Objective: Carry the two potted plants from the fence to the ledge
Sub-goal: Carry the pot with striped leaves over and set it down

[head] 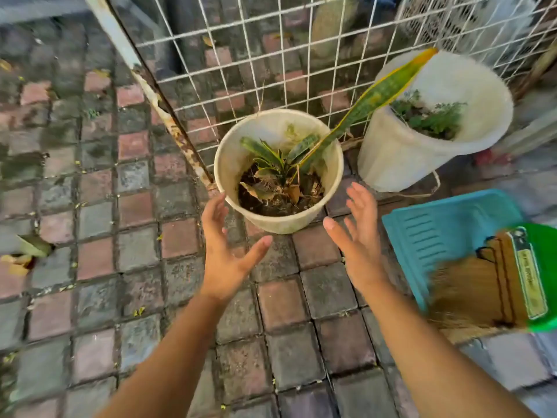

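Note:
A cream plastic pot (232, 164) stands on the brick paving against the white wire fence (271, 55); it holds dark soil, dry leaves and a striped green plant with one long leaf reaching up to the right. A second white pot (401, 158) with small leafy greens stands to its right, also by the fence. My left hand (224, 254) hovers open just below and left of the cream pot, not touching it. My right hand (358, 236) is open at the pot's lower right, palm turned inward. No ledge is in view.
A blue plastic dustpan (437, 233) lies on the ground at the right, with a straw broom (470, 294) and its green part on top. A rusty white fence post (144, 86) slants down to the pot. Fallen leaves (27, 251) lie at the left.

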### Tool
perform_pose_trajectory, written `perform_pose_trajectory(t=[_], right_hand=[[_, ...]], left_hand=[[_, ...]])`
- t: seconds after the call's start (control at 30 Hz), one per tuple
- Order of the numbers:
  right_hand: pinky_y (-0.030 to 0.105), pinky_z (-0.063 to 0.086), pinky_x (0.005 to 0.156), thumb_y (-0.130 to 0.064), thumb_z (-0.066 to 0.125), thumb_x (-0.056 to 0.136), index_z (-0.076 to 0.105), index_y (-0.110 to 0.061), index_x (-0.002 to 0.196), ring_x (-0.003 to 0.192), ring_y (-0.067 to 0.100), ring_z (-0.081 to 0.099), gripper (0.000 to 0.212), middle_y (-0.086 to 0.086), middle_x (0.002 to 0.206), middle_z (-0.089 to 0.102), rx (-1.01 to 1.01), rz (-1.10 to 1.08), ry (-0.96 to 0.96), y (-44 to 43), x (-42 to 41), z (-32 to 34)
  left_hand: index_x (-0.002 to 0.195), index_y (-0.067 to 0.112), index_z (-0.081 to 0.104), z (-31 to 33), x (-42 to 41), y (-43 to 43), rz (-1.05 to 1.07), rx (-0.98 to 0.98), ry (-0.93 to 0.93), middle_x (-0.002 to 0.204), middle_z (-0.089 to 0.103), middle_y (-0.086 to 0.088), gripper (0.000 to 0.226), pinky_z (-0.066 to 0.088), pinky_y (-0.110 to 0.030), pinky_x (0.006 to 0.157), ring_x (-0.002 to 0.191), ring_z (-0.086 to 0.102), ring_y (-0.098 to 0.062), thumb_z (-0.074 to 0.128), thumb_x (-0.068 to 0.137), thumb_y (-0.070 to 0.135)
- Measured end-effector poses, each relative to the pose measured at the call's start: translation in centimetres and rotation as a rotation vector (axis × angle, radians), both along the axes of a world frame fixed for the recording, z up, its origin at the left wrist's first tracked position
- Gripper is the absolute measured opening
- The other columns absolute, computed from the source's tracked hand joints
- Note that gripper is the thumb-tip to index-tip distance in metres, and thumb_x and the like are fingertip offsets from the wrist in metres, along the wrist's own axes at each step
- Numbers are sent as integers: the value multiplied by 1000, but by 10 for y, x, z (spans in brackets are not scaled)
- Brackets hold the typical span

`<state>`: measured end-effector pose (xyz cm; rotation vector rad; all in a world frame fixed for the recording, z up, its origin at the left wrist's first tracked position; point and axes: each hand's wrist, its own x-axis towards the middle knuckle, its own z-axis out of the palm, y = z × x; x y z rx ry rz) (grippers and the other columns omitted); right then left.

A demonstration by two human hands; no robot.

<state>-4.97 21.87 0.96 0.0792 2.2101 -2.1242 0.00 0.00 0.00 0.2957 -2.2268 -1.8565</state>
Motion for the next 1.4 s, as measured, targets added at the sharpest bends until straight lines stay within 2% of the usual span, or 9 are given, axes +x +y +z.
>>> perform_pose_trajectory(t=[0.2,0.33,0.4,0.5,0.63,0.77,1.07,1.27,1.4], right_hand=[[27,26,121,-47,78,70,33,-40,148,154,4,33,91,-15,160,39,-96,6,-10,-12,-5,-44],[26,33,119,-43,78,72,32,-34,151,154,8,36,92,-5,164,39,-151,-31,48,-18,-17,-52],[29,36,121,-40,77,76,30,-34,153,155,11,36,90,2,168,35,-160,-20,92,-20,-23,-55],[48,35,126,-35,76,80,27,-19,159,156,22,36,94,10,168,34,-146,28,144,-20,-34,-59],[57,29,128,-47,83,78,23,-20,160,158,28,33,104,14,169,31,-156,97,159,-12,-50,-61],[47,35,127,-70,82,68,24,-17,161,155,23,38,122,10,167,36,-200,132,145,-12,-57,-58],[9,47,77,-42,68,86,29,-44,151,103,-30,58,76,-41,128,53,-191,190,-57,-10,-55,-88],[20,45,92,-65,81,71,21,-59,152,135,-5,46,101,-25,153,41,-192,147,-87,-27,-40,-79],[50,39,123,-81,84,51,24,-60,148,153,21,37,116,-4,166,31,-225,85,-48,-34,-37,-82]], left_hand=[[141,62,30,-29,-21,6,-30,-42,114,167,34,-10,92,33,-39,130,157,38,-8,88,71,71],[133,66,34,-38,-28,10,8,20,156,167,34,-8,86,29,-66,130,161,34,-30,90,69,69],[133,55,31,-43,-33,13,42,65,167,160,37,4,88,32,-70,127,160,35,-32,89,68,70],[133,37,30,-52,-38,15,57,100,215,160,34,-8,92,38,-70,123,158,36,-39,90,70,67],[145,26,24,-63,-44,14,18,92,265,161,35,-8,90,51,-20,111,145,49,6,87,82,35],[159,21,7,-67,-51,9,-29,135,270,159,48,32,104,47,-15,111,145,49,10,77,82,15],[156,29,10,-61,-51,10,-27,192,243,165,37,-5,115,51,-20,109,151,49,-10,87,72,22],[155,24,11,-59,-54,9,-9,72,265,161,37,-11,120,47,-33,121,149,52,-15,94,69,24],[160,18,8,-64,-57,8,-2,66,282,166,34,-18,128,44,-46,126,154,48,-25,97,68,22]])
